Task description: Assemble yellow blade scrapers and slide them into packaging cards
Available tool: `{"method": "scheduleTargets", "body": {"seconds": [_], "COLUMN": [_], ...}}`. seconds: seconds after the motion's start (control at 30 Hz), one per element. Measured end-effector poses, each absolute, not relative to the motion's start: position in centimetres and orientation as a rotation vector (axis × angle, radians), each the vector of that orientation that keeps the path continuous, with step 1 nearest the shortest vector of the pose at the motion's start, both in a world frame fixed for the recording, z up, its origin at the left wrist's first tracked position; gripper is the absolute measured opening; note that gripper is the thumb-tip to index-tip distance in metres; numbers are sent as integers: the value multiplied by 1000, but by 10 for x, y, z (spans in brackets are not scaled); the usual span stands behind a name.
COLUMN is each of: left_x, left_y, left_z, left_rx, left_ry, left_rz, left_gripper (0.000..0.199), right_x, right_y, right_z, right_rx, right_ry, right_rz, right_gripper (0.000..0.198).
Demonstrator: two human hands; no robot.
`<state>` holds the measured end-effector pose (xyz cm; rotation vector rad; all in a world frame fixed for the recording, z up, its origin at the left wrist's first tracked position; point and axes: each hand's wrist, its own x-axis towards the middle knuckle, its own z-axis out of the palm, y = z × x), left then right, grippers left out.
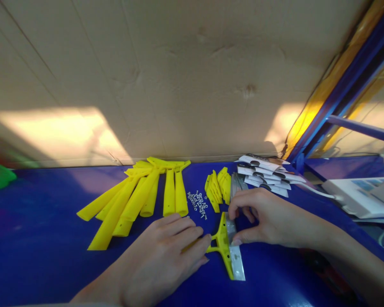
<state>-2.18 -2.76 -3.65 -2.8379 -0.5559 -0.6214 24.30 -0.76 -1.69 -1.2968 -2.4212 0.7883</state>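
Observation:
My left hand (169,251) is closed around the handle of a yellow scraper (224,243), whose wide head points right. A flat metal blade (237,262) lies along the head's right edge. My right hand (259,213) grips that blade, thumb at its middle and fingertips at its far end. Small screws and nuts (198,202) are scattered just beyond the scraper. Behind them sit small yellow clamp pieces (219,185), and a stack of grey blades (238,183) is partly hidden by my right hand.
Several yellow scraper handles (137,192) lie piled at the left on the blue table (45,264). White cards with black parts (265,172) are heaped at the back right. A white device (361,196) with cables stands far right. A dark red and black tool (329,273) lies under my right forearm.

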Motion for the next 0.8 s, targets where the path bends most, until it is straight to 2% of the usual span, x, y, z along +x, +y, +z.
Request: {"method": "scheduleTargets", "body": {"seconds": [0.2,0.43,0.8], "left_x": [-21,-21,-23], "left_y": [-29,-30,-32], "left_z": [-34,-34,-43], "left_rx": [-2829,-2811,-2861], "left_ry": [-589,-627,-675], "left_rz": [-662,-669,-603], "left_gripper": [37,40,33], "right_x": [249,251,232], "right_y": [0,9,14], "right_z": [-17,-28,-34], "right_rx": [-1418,-1419,-1601], "right_ry": [-2282,-2327,-2397], "right_rz": [506,177,68], "right_gripper": [9,20,40]}}
